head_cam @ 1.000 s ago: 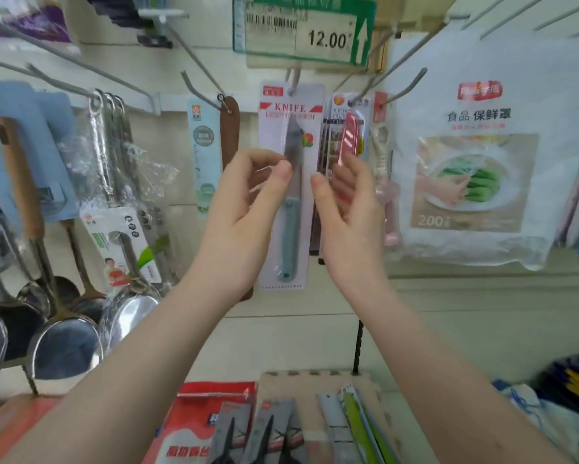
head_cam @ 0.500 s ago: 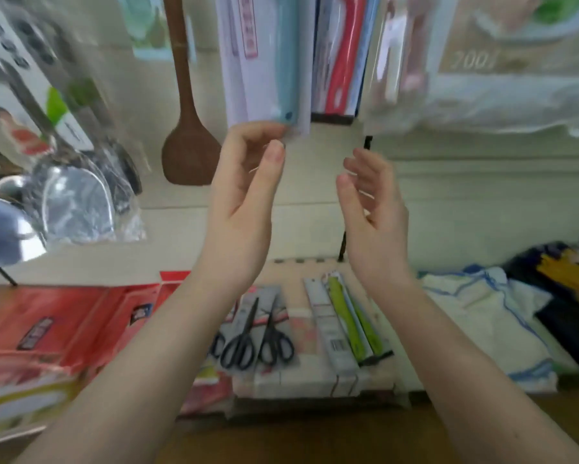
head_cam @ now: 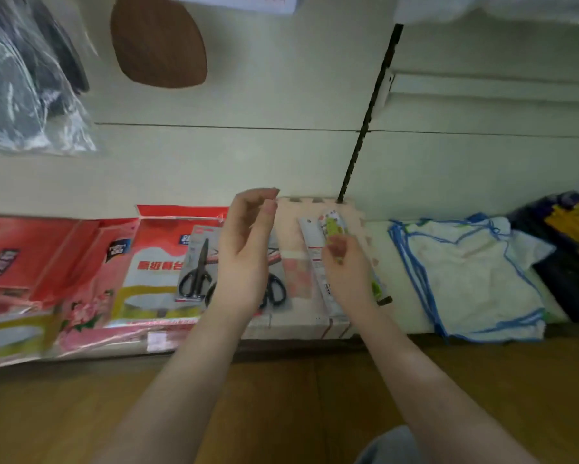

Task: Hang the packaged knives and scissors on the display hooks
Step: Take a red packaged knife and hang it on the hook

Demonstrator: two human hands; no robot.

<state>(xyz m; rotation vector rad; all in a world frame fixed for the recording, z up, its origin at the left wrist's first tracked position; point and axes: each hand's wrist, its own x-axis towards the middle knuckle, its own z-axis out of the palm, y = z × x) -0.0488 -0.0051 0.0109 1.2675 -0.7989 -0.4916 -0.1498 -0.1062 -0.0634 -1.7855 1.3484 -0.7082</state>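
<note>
Fingers of the right hand (head_cam: 346,276) curl down onto the green-handled knife pack (head_cam: 331,227) and touch it, though blur hides whether they actually pinch it. The pack lies on a pink foam mat (head_cam: 296,272), with a white pack (head_cam: 309,241) just left of the grip. Further left, the left hand (head_cam: 247,249) hovers loosely curled, holding nothing, above two packaged scissors (head_cam: 196,269), while a blue-edged white cloth (head_cam: 465,272) lies to the grip's right.

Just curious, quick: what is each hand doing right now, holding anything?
Left hand: open, holds nothing.
Right hand: fingers on the green knife pack; grip cannot be told.
</note>
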